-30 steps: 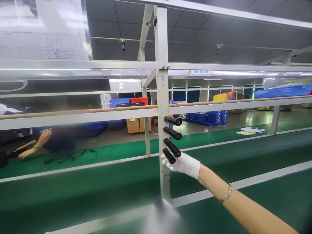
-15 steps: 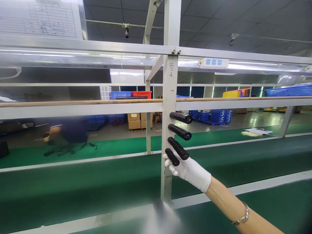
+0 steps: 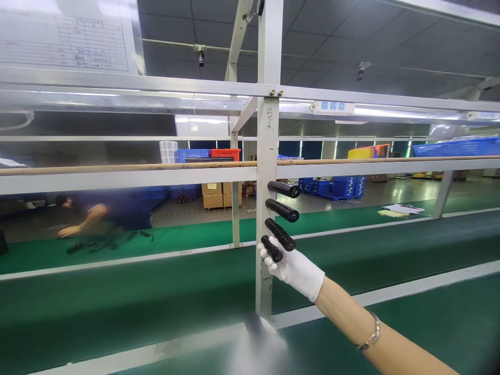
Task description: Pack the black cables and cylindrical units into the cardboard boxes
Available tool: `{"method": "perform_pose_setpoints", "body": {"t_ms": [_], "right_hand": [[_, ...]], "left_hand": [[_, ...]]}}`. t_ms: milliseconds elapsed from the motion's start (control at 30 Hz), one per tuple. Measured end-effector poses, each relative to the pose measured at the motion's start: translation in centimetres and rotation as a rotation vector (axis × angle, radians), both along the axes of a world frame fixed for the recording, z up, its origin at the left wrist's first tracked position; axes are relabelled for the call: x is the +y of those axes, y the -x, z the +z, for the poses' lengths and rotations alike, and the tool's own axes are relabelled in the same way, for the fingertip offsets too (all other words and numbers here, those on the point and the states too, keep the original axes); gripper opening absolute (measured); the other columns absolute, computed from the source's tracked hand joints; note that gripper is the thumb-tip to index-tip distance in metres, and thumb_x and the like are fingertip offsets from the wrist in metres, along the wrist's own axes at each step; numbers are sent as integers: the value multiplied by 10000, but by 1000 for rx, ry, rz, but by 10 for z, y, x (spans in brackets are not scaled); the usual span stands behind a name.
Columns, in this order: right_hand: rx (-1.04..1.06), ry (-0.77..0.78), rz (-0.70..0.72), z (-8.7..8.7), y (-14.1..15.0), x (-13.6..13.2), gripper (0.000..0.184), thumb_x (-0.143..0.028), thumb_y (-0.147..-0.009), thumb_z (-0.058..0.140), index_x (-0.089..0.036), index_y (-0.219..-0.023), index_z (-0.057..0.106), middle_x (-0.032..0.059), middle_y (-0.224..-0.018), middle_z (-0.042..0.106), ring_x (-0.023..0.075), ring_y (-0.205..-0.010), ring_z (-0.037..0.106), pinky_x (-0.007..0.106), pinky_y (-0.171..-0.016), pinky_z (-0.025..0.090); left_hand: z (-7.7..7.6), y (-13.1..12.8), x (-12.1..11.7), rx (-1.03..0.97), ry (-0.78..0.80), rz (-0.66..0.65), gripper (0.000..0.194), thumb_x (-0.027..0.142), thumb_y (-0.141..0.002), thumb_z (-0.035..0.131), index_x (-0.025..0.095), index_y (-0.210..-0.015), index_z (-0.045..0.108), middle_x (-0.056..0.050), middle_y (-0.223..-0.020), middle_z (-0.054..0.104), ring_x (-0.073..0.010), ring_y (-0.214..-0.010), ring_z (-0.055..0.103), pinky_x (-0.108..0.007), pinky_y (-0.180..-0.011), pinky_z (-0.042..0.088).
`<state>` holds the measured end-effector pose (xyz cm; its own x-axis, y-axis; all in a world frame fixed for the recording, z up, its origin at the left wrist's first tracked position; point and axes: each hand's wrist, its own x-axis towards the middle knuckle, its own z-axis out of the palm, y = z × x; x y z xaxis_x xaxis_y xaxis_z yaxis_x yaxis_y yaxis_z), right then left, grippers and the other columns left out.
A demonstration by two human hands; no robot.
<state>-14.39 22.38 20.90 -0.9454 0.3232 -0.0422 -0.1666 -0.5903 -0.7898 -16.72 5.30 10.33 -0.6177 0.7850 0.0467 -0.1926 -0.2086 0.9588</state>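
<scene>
Several black ribbed handle grips stick out in a column from the white upright post (image 3: pixel 267 140). The top handle grip (image 3: pixel 284 188) and the second handle grip (image 3: pixel 283 210) are clear of my hands. My right hand (image 3: pixel 292 271), in a white glove, is at the lowest handle grip (image 3: pixel 272 249), its fingers curled round it close to the post. The third handle grip (image 3: pixel 280 234) lies just above, against the glove. At the bottom centre, a heavily blurred white shape looks like my left hand (image 3: pixel 258 349) in a glove, with a dark blurred end at its top; its fingers cannot be made out.
Green conveyor belts (image 3: pixel 136 297) run across, edged by white rails. A wooden rod (image 3: pixel 156 167) lies along the crossbar. Beyond it, another person (image 3: pixel 113 211) works over black parts (image 3: pixel 94 244). A power strip (image 3: pixel 332 108) hangs above. Papers (image 3: pixel 402 209) lie at the right.
The view has shifted slightly, so the post and grips sit a little further left. My right hand stays at the lowest grip. The other person's arm has moved.
</scene>
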Motion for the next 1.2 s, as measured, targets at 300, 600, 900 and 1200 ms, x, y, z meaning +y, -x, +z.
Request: {"method": "perform_pose_setpoints", "body": {"t_ms": [300, 600, 900, 1200], "right_hand": [[110, 224, 66, -12, 14, -1, 229, -327, -982, 480, -110, -960, 549, 28, -740, 599, 61, -532, 552, 134, -458, 448], [-307, -833, -103, -44, -94, -51, 214, -293, -852, 540, -136, -958, 639, 62, -854, 689, 131, -676, 626, 231, -606, 495], [-198, -1309, -270, -69, -164, -125, 448, -312, -766, 614, -254, -1210, 614, 84, -1179, 643, 310, -1100, 594, 425, -928, 480], [-191, -1410, -383, -62, -188, -141, 355, -307, -835, 521, -249, -1171, 620, 48, -1139, 666, 246, -1048, 621, 352, -923, 475]], "left_hand": [[13, -7, -14, 81, -43, 29, 423, 599, -650, 742, 234, -766, 561, -28, -704, 645, -279, -812, 643, -463, -928, 480], [26, -16, -23, 147, -88, -22, 308, 514, -708, 722, 242, -734, 580, -43, -1064, 679, -341, -1264, 480, -447, -1097, 371], [4, -53, -39, 73, -21, -120, 468, 617, -814, 564, 195, -994, 658, -94, -964, 700, -296, -1083, 618, -469, -941, 491], [-4, -72, -43, 83, -147, -212, 370, 453, -903, 533, 210, -1177, 585, -99, -1265, 582, -242, -1107, 572, -474, -967, 485]]}}
